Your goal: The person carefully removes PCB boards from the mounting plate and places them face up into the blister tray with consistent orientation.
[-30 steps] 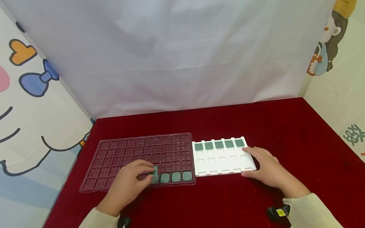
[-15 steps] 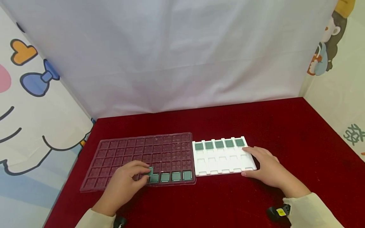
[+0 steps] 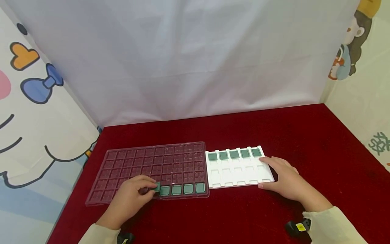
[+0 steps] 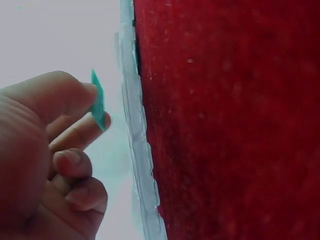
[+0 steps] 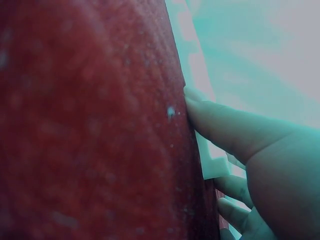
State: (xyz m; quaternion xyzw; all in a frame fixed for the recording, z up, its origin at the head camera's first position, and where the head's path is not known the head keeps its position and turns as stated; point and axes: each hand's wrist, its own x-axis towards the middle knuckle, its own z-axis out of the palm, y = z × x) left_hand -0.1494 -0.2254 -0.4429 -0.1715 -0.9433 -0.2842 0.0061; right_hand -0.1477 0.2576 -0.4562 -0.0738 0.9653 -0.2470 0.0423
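Observation:
My left hand (image 3: 129,198) pinches a green square chip (image 3: 157,187) between thumb and index finger, low over the front row of a clear plastic tray (image 3: 117,164). In the left wrist view the chip (image 4: 98,102) is tilted nearly edge-on, beside the tray's rim (image 4: 135,120). Several green chips (image 3: 176,189) lie in the front-row pockets just right of this hand. My right hand (image 3: 283,181) grips the right end of a white tray (image 3: 234,174), the thumb (image 5: 215,120) against its front edge. Several chips (image 3: 234,155) fill the white tray's back row.
The two trays stand side by side on a red cloth (image 3: 231,217). A white curtain (image 3: 198,67) hangs behind the table, and printed cartoon panels (image 3: 45,112) flank it. The clear tray's pockets behind the front row hold no chips.
My left hand has moved slightly left with the pinched chip, from above the row's leftmost seated chip to the pocket left of it. The right hand and both trays have stayed put.

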